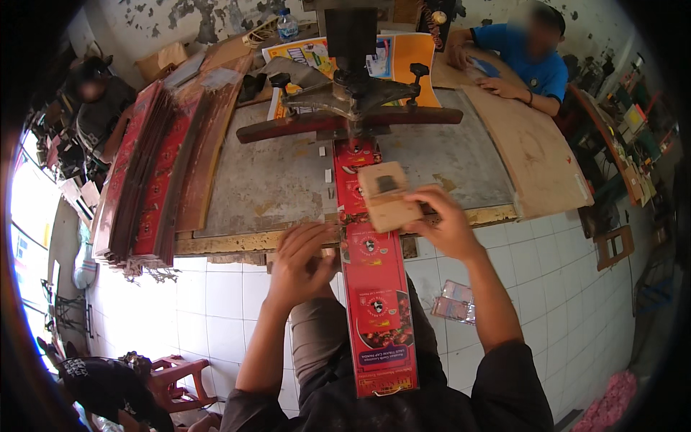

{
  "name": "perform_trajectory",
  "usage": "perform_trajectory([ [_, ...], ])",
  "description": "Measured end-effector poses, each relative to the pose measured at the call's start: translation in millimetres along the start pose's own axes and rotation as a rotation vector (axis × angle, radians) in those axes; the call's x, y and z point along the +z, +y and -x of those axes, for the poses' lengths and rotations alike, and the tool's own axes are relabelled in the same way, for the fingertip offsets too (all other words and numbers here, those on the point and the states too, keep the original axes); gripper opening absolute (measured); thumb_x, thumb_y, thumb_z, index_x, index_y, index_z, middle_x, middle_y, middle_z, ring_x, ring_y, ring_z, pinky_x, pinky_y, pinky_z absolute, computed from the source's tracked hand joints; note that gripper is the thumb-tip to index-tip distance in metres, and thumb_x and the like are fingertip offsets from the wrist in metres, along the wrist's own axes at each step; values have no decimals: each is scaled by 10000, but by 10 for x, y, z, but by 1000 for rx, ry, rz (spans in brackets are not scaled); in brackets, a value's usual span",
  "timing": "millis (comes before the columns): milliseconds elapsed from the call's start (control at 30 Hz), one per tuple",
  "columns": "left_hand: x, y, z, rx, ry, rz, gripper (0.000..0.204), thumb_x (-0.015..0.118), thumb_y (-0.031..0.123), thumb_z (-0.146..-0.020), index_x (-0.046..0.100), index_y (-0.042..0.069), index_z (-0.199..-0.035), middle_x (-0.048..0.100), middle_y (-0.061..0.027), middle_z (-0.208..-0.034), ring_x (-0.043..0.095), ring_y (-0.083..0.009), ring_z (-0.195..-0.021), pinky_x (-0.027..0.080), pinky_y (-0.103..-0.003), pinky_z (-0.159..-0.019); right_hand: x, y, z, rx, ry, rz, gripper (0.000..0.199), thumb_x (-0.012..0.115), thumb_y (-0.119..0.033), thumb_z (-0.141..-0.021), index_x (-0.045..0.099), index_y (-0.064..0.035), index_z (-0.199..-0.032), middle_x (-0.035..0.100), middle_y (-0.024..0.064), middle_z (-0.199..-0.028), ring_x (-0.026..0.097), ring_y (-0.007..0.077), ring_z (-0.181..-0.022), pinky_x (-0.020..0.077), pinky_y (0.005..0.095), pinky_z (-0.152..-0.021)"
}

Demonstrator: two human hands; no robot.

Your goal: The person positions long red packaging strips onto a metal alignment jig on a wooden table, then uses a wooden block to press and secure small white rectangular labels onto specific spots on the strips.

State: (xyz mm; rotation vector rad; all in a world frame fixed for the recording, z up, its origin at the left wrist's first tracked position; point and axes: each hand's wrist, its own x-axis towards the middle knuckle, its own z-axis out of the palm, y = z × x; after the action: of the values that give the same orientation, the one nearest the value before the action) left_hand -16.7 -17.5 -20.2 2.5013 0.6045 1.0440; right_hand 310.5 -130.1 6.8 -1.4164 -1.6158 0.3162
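A long red printed strip runs from my lap up over the table's front edge and under the press head. My right hand grips the right edge of a tan rectangular block with a dark patch on it. The block is tilted above the strip and covers part of it. Left of the strip, near the table edge, is my left hand, fingers loosely bent and thumb apart, with nothing seen in it. Above the strip's far end stands a dark metal press with a wide curved crossbar.
Stacks of red printed strips lie on the table's left. A large brown board lies at right, where a person in blue works. Behind the press are a printed sheet and a bottle. A red stool stands lower left.
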Motion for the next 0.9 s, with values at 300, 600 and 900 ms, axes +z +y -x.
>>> perform_trajectory([
  [300, -70, -605, 844, -248, 293, -555, 749, 683, 265, -981, 436, 42, -1653, 473, -181, -1717, 358, -415, -1639, 187, -616, -1348, -1939, 1535, 225, 260, 515, 477, 353, 864, -254, -995, 741, -68, -1268, 761, 90, -1219, 724, 234, -1116, 564, 369, -1004],
  [600, 393, -1075, 846, -124, 574, -666, 749, 720, 375, -935, 467, 62, -1566, 488, -213, -1648, 338, -495, -1607, 196, -705, -1307, -2706, 3028, -434, 531, 647, 831, 419, 700, -442, -1098, 691, -145, -1393, 657, 200, -1395, 689, 400, -1234, 564, 494, -1044],
  [900, 459, -1223, 854, -81, 627, -752, 783, 763, 434, -947, 420, 94, -1564, 457, -179, -1627, 344, -466, -1579, 249, -700, -1285, -2751, 3139, -532, 670, 599, 957, 437, 649, -390, -1123, 673, -201, -1516, 647, 204, -1406, 705, 404, -1213, 578, 497, -1032],
])
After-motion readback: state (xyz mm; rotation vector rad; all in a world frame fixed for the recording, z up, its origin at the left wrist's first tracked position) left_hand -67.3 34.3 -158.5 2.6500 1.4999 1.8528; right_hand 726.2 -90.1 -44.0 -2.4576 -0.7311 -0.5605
